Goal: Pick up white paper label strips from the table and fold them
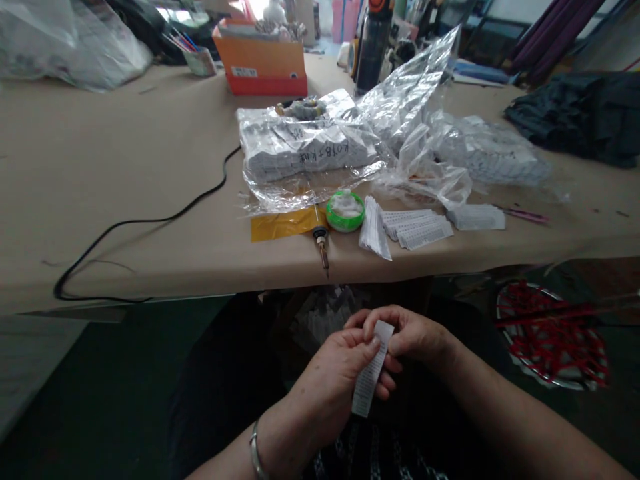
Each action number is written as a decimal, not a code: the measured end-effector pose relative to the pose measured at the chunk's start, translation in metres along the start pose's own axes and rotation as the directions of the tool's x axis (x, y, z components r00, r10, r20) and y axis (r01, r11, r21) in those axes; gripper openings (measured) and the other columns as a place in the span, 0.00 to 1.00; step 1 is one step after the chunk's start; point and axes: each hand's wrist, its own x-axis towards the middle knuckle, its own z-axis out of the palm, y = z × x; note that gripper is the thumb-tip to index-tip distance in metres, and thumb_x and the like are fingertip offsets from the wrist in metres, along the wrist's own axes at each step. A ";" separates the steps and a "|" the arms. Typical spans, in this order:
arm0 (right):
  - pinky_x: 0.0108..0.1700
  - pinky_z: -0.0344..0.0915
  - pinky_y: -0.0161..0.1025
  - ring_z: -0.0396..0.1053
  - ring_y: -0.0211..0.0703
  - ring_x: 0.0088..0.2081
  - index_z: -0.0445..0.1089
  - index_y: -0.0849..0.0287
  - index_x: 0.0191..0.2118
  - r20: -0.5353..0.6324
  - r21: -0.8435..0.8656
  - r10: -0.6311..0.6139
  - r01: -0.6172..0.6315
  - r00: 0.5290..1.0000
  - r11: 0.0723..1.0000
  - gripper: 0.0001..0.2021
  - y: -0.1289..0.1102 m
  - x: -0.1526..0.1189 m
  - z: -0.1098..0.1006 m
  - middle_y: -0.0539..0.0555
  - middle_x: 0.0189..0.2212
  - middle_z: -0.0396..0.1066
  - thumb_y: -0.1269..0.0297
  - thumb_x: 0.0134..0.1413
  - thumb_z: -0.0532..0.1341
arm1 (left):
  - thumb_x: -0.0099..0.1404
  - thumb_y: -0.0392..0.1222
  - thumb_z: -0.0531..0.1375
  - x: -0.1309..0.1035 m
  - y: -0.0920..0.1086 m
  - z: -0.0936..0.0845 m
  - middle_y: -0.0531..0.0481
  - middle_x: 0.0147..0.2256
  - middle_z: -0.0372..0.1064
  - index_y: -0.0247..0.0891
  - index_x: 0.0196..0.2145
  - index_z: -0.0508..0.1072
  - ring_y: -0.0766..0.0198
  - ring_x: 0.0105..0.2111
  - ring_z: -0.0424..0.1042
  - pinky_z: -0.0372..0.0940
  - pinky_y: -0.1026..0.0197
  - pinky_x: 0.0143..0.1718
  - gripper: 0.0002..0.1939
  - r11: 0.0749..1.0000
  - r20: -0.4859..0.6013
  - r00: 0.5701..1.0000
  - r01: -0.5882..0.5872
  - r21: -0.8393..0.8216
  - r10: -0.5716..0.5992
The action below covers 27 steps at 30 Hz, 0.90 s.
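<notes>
Head view: the brown-covered table [125, 147] in front of you carries a plastic-wrapped bundle [310, 143], a green tub [345, 227], a pointed tool [323, 247] and fanned printed strips [420, 228]. Below the table's front edge, over your lap, your left hand [337, 367] pinches one white strip [367, 387] under the thumb. Your right hand [413, 333] is curled at its upper end; whether it grips, I cannot tell.

I hold a printed white paper strip [367, 390] with my left hand [330, 363] and right hand [414, 331]. On the table [165, 147], a soldering iron [323, 248] lies beside a green tub [345, 215], near stacked strips [425, 231].
</notes>
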 end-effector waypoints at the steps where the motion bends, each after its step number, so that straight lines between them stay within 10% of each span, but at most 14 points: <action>1: 0.38 0.68 0.34 0.71 0.39 0.38 0.73 0.61 0.37 0.009 -0.006 0.001 -0.001 1.000 1.000 0.15 0.000 0.001 0.000 0.58 0.51 0.66 0.65 0.40 0.70 | 0.62 0.44 0.58 0.000 -0.001 -0.001 0.46 0.26 0.71 0.29 0.31 0.72 0.72 0.19 0.67 0.62 0.69 0.22 0.12 1.000 0.007 1.000 0.013 0.012 -0.013; 9: 0.46 0.67 0.40 0.70 0.42 0.43 0.67 0.56 0.50 -0.100 -0.321 -0.045 0.010 0.994 0.947 0.24 -0.012 -0.008 0.018 0.54 0.45 0.70 0.57 0.46 0.67 | 0.60 0.46 0.59 -0.008 -0.005 -0.013 0.50 0.20 0.67 0.31 0.24 0.70 0.71 0.18 0.64 0.59 0.67 0.23 0.15 0.998 0.075 0.997 0.027 0.058 -0.032; 14: 0.53 0.64 0.46 0.65 0.48 0.52 0.60 0.57 0.57 -0.150 -0.877 -0.331 0.029 0.932 0.479 0.23 -0.013 -0.029 0.046 0.60 0.51 0.66 0.59 0.56 0.60 | 0.59 0.48 0.60 -0.022 -0.010 -0.014 0.52 0.22 0.66 0.33 0.26 0.70 0.70 0.19 0.65 0.59 0.67 0.23 0.14 0.999 0.037 0.999 0.030 -0.016 -0.030; 18: 0.50 0.67 0.45 0.66 0.48 0.50 0.60 0.59 0.57 -0.081 -0.978 -0.405 0.005 0.911 0.208 0.21 -0.005 -0.037 0.058 0.61 0.48 0.68 0.59 0.59 0.56 | 0.61 0.48 0.59 -0.029 -0.020 -0.011 0.52 0.23 0.65 0.32 0.27 0.71 0.71 0.20 0.65 0.59 0.67 0.24 0.14 0.997 0.032 0.997 0.069 -0.032 -0.068; 27: 0.45 0.68 0.45 0.67 0.47 0.43 0.64 0.63 0.52 -0.056 -0.987 -0.358 0.004 0.932 0.163 0.18 0.004 -0.035 0.065 0.60 0.42 0.70 0.59 0.62 0.52 | 0.59 0.43 0.61 -0.031 -0.032 -0.008 0.51 0.22 0.64 0.32 0.28 0.72 0.70 0.20 0.64 0.59 0.67 0.23 0.10 0.994 -0.034 0.995 0.090 -0.062 -0.092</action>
